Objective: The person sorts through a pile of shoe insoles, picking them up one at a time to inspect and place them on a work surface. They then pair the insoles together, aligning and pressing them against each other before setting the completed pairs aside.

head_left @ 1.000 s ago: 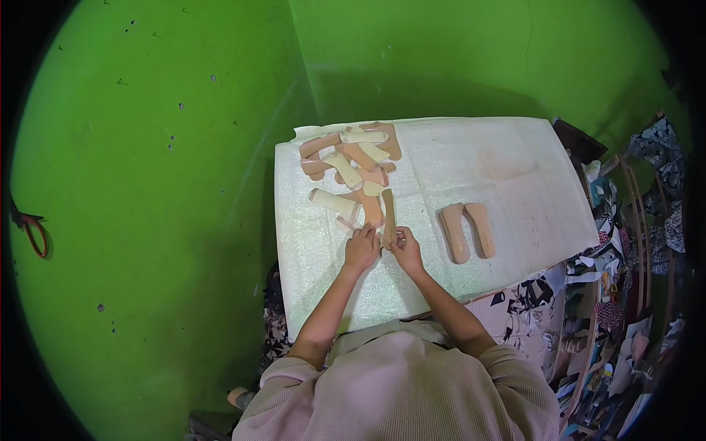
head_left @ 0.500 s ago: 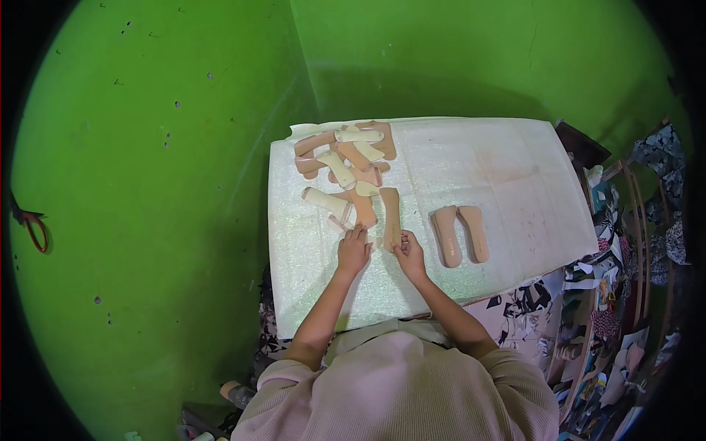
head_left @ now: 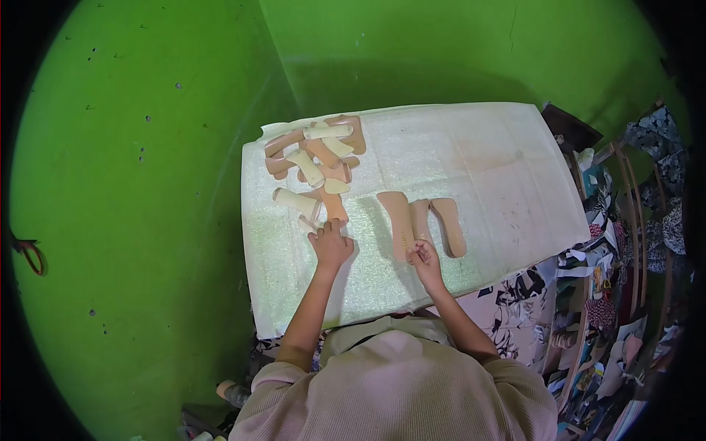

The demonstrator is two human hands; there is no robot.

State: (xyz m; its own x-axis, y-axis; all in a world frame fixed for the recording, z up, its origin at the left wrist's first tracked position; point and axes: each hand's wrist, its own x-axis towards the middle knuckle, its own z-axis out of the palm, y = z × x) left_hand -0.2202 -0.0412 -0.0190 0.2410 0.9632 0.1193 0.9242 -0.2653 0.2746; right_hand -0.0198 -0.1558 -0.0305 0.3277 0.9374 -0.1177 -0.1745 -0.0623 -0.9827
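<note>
My right hand (head_left: pixel 426 264) pinches the lower end of a tan shoe insole (head_left: pixel 396 220) with small lettering on it. This insole is raised above the table and partly covers a stack of tan insoles (head_left: pixel 421 214). Just to the right lies a second insole stack (head_left: pixel 450 229). My left hand (head_left: pixel 333 246) rests with fingers apart at the near edge of a loose heap, its fingertips by an orange-tan insole (head_left: pixel 334 206). Cream-coloured pieces, one a curled cream insole (head_left: pixel 296 202), lie among the tan ones in the heap.
A table with a whitish plastic cover (head_left: pixel 500 169) stands before me, against green walls (head_left: pixel 184 147). Scissors (head_left: pixel 31 255) hang on the left wall. To the right, a wooden rack (head_left: pixel 636 220) holds fabric scraps, and patterned scraps (head_left: pixel 515 294) lie beneath the table edge.
My right hand has carried the insole rightward from beside the heap to over the left stack. My left hand stays near the heap, its fingers spread more. The view has shifted slightly.
</note>
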